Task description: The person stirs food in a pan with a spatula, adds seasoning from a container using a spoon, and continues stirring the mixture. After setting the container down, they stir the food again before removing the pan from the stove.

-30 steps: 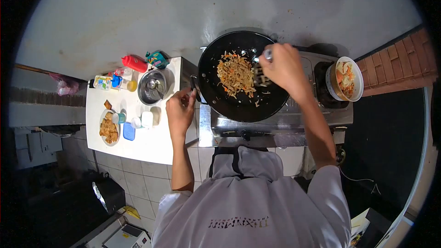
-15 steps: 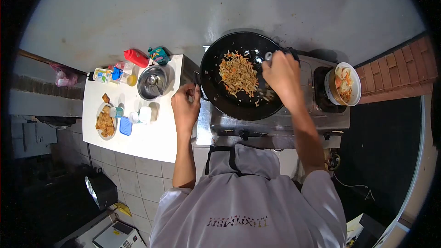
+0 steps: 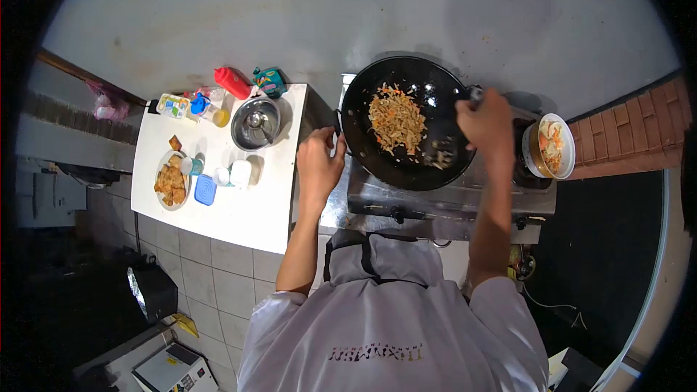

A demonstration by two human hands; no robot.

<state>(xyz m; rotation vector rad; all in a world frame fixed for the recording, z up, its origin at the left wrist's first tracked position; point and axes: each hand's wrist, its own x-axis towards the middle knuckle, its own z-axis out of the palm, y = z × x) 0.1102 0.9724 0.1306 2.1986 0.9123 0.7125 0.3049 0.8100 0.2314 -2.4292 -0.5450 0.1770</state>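
A black wok (image 3: 446, 109) sits on the stove, with a heap of shredded, cooked food flecked with orange (image 3: 397, 120) in its left half. My left hand (image 3: 319, 163) is closed at the wok's left handle, its fingers pressed together there. At the wok's right side, my right hand (image 3: 485, 127) is wrapped round the dark handle of a spatula (image 3: 438, 154). The spatula's blade, somewhat blurred, lies low in the right part of the wok, with a few bits of food about it. The wok's right handle is partly hidden by my right hand.
Right of the wok, a bowl of cut vegetables (image 3: 552, 147) stands on the stove (image 3: 450, 199). The white table (image 3: 250, 225) at left carries a steel bowl (image 3: 247, 141), a red squeeze bottle (image 3: 231, 83), a plate of fried pieces (image 3: 170, 183), a blue lid (image 3: 205, 189) and several containers.
My right hand has moved rightward toward the wok's right rim, swinging the spatula's handle with it. My left hand stays at the left handle. The whole view has shifted slightly.
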